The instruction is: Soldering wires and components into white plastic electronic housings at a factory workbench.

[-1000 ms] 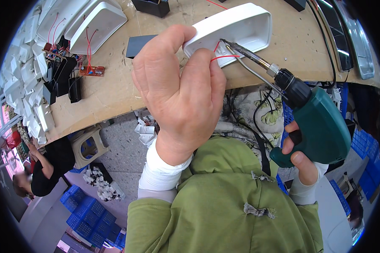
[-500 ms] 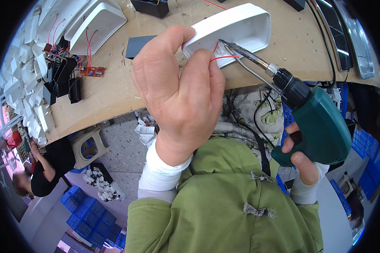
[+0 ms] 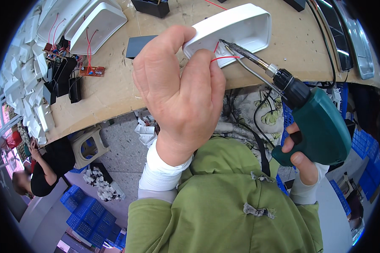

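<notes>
2 hands barely shifted: left hand (image 3: 179, 90) still pinches the white housing (image 3: 236, 27), right hand (image 3: 299, 158) keeps gripping the green soldering gun (image 3: 314, 122), tip inside.

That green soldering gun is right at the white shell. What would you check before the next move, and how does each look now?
1. Left hand grips white shell firmly: ok.
2. Right hand holds green soldering gun: ok.
3. Gun's tip is inside the shell by the red wire: ok.
4. Fingers away from the tip: not ok, very close.
5. Tip touches a joint: cannot tell.
</notes>
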`<state>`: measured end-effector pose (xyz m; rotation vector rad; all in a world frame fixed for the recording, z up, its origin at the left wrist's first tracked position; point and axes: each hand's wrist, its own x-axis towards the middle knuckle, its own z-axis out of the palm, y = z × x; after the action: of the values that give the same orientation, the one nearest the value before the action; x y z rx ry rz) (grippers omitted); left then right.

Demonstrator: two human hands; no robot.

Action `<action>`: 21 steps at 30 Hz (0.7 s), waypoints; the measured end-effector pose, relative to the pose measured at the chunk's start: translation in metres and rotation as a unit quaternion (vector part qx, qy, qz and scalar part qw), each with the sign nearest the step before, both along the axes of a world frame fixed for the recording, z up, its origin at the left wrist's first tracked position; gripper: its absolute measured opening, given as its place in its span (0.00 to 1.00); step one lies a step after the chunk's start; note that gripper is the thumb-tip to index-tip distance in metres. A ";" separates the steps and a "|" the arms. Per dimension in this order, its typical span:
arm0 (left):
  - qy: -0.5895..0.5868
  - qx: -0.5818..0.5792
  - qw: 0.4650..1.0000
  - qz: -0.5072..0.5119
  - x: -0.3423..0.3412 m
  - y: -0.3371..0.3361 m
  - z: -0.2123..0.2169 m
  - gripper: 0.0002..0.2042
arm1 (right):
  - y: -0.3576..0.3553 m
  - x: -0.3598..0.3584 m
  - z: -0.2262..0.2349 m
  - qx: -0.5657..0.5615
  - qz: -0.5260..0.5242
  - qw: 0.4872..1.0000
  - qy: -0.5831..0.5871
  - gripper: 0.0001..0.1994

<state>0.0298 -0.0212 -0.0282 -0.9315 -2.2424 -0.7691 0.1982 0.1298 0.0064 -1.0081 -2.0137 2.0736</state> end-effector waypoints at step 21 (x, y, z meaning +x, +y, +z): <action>0.001 0.002 1.000 -0.003 0.000 0.002 -0.001 0.07 | 0.004 0.001 -0.003 -0.023 0.017 1.000 0.006 0.32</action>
<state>0.0302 -0.0196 -0.0292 -0.9367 -2.2367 -0.7753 0.1993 0.1338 0.0035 -0.9729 -1.9997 2.1473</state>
